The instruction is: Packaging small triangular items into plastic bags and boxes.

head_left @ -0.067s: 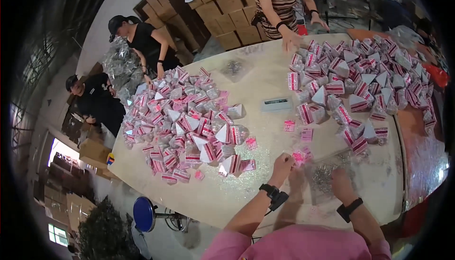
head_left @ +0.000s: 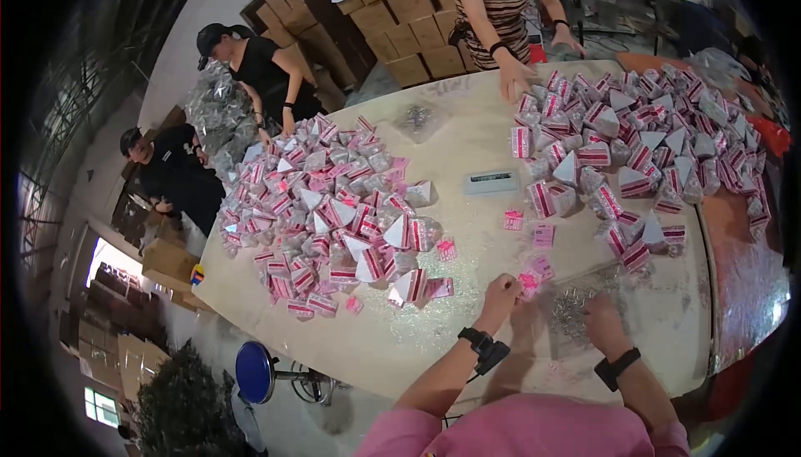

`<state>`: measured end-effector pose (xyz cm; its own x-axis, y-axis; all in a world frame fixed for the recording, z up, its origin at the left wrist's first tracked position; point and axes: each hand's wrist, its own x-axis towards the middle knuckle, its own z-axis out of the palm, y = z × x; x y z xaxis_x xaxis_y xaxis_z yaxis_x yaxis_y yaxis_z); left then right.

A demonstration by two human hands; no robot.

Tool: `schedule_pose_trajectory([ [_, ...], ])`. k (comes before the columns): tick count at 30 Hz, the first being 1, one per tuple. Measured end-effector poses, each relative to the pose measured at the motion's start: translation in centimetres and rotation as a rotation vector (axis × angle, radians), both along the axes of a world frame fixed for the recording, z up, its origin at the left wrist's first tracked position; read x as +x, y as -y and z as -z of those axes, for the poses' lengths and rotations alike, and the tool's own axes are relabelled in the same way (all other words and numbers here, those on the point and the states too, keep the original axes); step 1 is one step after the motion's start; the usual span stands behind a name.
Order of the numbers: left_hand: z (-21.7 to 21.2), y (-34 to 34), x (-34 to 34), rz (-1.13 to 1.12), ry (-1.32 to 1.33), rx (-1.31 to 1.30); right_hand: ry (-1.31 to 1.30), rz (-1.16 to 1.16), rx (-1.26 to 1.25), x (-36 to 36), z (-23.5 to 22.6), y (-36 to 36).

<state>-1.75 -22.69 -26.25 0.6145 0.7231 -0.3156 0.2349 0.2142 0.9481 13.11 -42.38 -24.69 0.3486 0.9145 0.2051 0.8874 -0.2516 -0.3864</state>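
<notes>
My left hand (head_left: 501, 297) is closed, its fingertips pinched beside a small bright pink piece (head_left: 528, 283) on the table. What it holds, if anything, is too small to tell. A pink card (head_left: 542, 268) lies partly behind that piece. My right hand (head_left: 603, 322) is curled at the right side of a flat clear bag or tray (head_left: 613, 278) with many small shiny metal bits (head_left: 571, 305). Its fingertips are mostly hidden, and I cannot make out what they grip. Further pink cards (head_left: 543, 235) lie just beyond my hands.
Wrapped wedge-shaped packs with pink-and-white bands form a large heap (head_left: 334, 215) at left and another (head_left: 626, 136) at far right. A pale flat box (head_left: 491, 183) and another clear bag of bits (head_left: 417, 120) lie mid-table. Co-workers stand across the table; a blue stool (head_left: 254, 372) stands lower left.
</notes>
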Motion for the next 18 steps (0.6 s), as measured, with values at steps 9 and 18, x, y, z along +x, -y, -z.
schedule_pose_trajectory([
  [9, -3.6, 2.5, -2.9, -0.024, 0.088, -0.035, -0.086, 0.095, -0.033, -0.4, -0.1, -0.1],
  [18, -6.1, 4.8, -2.7, -0.030, 0.133, -0.181, -0.140, 0.136, -0.116, -0.4, -1.2, 0.3],
])
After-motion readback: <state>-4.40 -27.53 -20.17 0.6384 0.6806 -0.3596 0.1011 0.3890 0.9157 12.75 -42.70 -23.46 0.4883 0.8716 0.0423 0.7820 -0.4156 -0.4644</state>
